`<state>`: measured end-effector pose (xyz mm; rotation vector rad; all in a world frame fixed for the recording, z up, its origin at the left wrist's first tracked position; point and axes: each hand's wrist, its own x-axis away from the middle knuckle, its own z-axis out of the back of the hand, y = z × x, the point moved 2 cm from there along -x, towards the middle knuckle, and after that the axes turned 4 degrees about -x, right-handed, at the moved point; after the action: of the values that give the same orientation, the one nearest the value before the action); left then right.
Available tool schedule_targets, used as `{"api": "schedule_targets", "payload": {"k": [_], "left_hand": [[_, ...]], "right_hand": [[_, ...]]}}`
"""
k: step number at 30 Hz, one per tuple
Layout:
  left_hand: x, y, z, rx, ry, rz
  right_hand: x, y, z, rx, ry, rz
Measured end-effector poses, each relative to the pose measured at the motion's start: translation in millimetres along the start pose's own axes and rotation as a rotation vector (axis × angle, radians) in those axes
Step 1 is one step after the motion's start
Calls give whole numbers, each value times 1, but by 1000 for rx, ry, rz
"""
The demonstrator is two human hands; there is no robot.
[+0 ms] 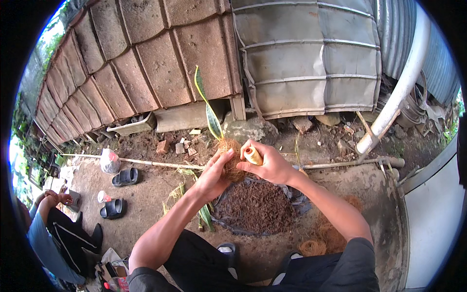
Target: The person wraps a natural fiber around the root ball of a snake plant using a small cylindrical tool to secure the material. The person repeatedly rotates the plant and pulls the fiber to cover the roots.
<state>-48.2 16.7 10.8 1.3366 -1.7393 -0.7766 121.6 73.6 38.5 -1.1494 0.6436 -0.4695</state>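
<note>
My left hand (215, 177) grips a ball of brown coconut fibre (233, 160) from its left side, the thumb lying on top. A snake plant leaf (212, 118) with yellow edges rises from the top of this ball. On the ball's right side, my right hand (270, 164) holds a spool of yellow thread (253, 156) between thumb and fingers. Below both hands, a heap of dark soil (257, 208) lies on a dark plastic sheet. More snake plant leaves (206, 217) lie on the ground beside the soil, partly behind my left forearm.
Loose coconut fibre (330, 230) and a coil of it (312, 248) lie at the right. A bamboo pole (146, 162) crosses beyond the soil. Black sandals (126, 177), a plastic cup (104, 196) and a seated person (54, 233) are at the left.
</note>
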Motion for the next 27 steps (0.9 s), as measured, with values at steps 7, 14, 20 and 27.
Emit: {"api": "schedule_targets", "payload": {"k": [7,14,20,27], "left_hand": [[-1,-4,0,-118,-48,34],[-5,-5,11,-75,-100,103],[-6,-15,10,-68,-14,51],[-4,-10,4,-62,-39,119]], "right_hand": [[-7,7,9,30,3,56],[-5,3,-1,129,-7,56],[-8,12,-16,21,-41,84],[-13,20,0,-378,-144,-185]]}}
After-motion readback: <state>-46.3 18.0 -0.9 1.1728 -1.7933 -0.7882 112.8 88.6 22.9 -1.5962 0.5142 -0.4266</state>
